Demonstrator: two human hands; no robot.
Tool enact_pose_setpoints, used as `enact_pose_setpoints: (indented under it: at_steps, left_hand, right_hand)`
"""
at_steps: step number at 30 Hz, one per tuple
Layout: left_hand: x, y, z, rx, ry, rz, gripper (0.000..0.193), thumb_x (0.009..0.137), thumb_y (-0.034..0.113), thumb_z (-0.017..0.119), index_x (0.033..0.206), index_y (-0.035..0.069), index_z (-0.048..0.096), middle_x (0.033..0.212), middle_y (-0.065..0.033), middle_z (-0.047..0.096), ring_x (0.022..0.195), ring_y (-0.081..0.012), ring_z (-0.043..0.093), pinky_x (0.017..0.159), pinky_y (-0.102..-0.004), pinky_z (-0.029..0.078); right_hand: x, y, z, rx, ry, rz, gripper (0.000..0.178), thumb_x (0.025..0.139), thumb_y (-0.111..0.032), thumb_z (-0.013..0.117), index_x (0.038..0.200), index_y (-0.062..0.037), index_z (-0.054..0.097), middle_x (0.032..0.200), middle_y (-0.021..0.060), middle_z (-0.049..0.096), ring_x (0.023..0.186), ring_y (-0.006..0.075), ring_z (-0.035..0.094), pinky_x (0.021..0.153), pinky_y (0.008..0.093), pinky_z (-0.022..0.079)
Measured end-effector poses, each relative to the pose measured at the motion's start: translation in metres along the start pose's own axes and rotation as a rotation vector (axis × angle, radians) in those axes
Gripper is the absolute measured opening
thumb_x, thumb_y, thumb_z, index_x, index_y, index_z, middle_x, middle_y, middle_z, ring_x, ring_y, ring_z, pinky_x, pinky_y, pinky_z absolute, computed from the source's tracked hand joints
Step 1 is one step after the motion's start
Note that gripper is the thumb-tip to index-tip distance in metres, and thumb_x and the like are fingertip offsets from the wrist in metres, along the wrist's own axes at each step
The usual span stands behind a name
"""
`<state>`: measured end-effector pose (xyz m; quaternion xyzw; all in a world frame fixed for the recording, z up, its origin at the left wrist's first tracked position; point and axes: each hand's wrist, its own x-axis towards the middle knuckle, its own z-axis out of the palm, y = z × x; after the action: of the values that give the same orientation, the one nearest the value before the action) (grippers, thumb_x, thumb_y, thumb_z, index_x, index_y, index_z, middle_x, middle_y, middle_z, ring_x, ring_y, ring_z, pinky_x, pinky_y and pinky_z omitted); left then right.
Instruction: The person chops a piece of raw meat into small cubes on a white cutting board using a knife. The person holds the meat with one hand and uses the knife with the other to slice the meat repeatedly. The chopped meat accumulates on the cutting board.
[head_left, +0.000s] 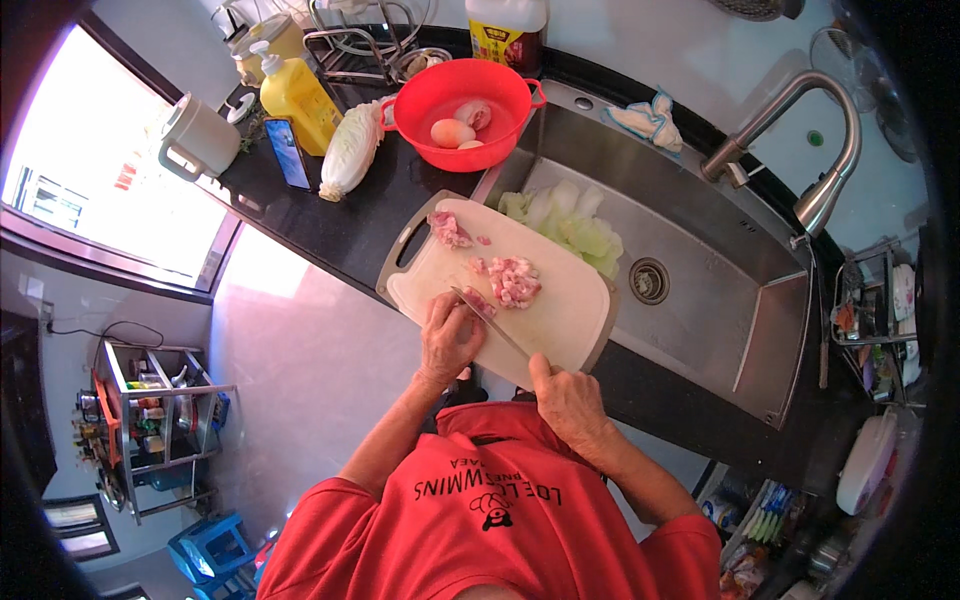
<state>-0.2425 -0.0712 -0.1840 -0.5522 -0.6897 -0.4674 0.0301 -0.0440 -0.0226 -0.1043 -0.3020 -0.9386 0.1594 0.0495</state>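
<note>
A pale cutting board (pixel 565 325) with a slot handle lies at the counter's front, reaching over the sink's left edge. My right hand (pixel 570 400) grips a knife (pixel 505 338), its blade slanting up and left across the board. My left hand (pixel 450 337) is closed with bent fingers at the blade's tip, against a small strip of raw meat (pixel 478 301); its fingertips are partly hidden. A heap of chopped raw meat (pixel 515 283) sits at mid-board. One larger chunk of raw meat (pixel 448 230) is near the slot.
Behind the board stands a red colander (pixel 450 85) holding eggs and a pinkish lump. Left of it are a napa cabbage (pixel 350 150), a phone (pixel 288 155) and a yellow pump bottle (pixel 295 100). Pale green leaves (pixel 570 225) lie in the steel sink (pixel 700 330), under a tall faucet (pixel 845 130).
</note>
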Motion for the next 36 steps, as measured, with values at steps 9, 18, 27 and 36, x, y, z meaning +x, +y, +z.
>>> enact_pose_setpoints:
  at_steps: [9, 18, 27, 36]
  left_hand:
    - [0.004, -0.003, 0.001, -0.009, -0.064, -0.067, 0.024, 0.063, -0.002, 0.065, 0.086, 0.003, 0.061, 0.098, -0.0127, 0.057, 0.093, -0.0335, 0.056, 0.079, -0.0397, 0.049]
    - [0.008, -0.005, -0.004, -0.030, -0.129, -0.072, 0.025, 0.063, -0.002, 0.064, 0.087, 0.002, 0.059, 0.099, -0.0131, 0.057, 0.095, -0.0339, 0.055, 0.081, -0.0398, 0.048]
    - [0.008, -0.005, -0.004, -0.041, -0.123, -0.104, 0.027, 0.063, -0.002, 0.066, 0.089, 0.001, 0.059, 0.102, -0.0134, 0.057, 0.097, -0.0350, 0.055, 0.082, -0.0408, 0.048]
    - [0.003, -0.006, -0.002, -0.043, -0.096, -0.124, 0.025, 0.065, -0.002, 0.065, 0.088, 0.003, 0.059, 0.100, -0.0112, 0.058, 0.094, -0.0319, 0.056, 0.080, -0.0389, 0.048]
  right_hand:
    - [0.016, 0.008, 0.013, 0.020, -0.046, -0.045, 0.010, 0.085, -0.008, 0.051, 0.083, -0.0038, 0.042, 0.060, 0.0166, 0.062, 0.056, 0.0331, 0.066, 0.048, 0.0417, 0.054]
    - [0.050, -0.001, 0.010, 0.143, -0.149, -0.033, 0.009, 0.084, -0.005, 0.050, 0.085, -0.0023, 0.042, 0.060, 0.0212, 0.061, 0.060, 0.0382, 0.065, 0.052, 0.0469, 0.053]
    - [0.120, -0.018, 0.036, 0.217, 0.001, -0.112, 0.009, 0.084, -0.005, 0.051, 0.089, -0.0021, 0.044, 0.065, 0.0218, 0.063, 0.063, 0.0382, 0.066, 0.054, 0.0469, 0.053]
    - [0.054, -0.005, 0.008, 0.089, -0.165, -0.018, 0.010, 0.084, -0.004, 0.053, 0.087, -0.0016, 0.044, 0.065, 0.0219, 0.063, 0.066, 0.0371, 0.067, 0.054, 0.0444, 0.055]
